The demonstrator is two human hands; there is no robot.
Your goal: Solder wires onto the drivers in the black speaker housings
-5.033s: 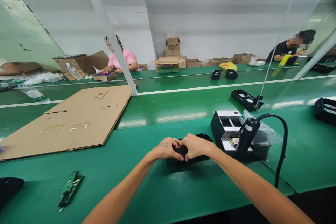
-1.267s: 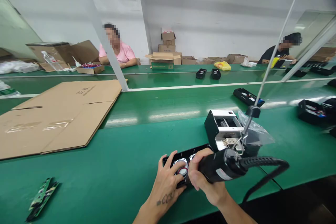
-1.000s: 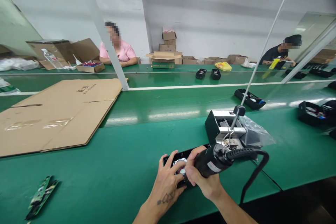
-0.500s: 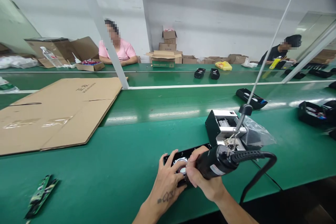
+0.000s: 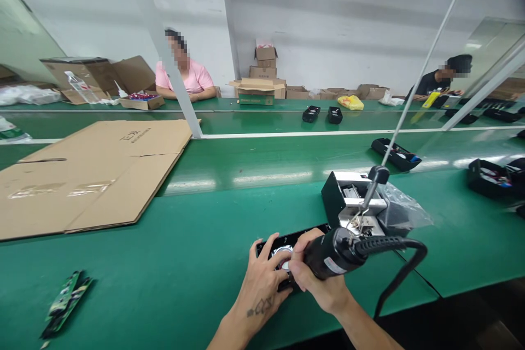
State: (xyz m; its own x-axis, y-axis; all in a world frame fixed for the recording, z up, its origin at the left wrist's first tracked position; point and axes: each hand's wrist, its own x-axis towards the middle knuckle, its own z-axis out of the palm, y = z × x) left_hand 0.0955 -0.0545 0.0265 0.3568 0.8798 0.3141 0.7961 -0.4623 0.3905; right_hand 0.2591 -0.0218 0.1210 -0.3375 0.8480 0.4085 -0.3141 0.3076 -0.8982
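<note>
The black tray lies flat on the green bench, near its front edge and close in front of the person, with a round silver-rimmed part set in its left end. The left hand rests on the tray's near left corner with its fingers spread, the thumb and forefinger framing the round part and pressing the tray down. The right hand is closed around the black barrel of an electric screwdriver, which lies nearly level and points left toward the round part; its tip is hidden behind the fingers, so contact cannot be told. The tool hangs from a slanting rod (hooked on by a small metal ring) and a thick black cable loops off its rear over the bench edge. Just behind and to the right of the tray stands a black and silver screw feeder, with a clear plastic bag beside it, leaving little room on that side. To the left the bench surface runs bare as far as a green circuit board and a flattened cardboard sheet, both well apart. Both forearms come in from the lower edge, wrists angled inward.
</note>
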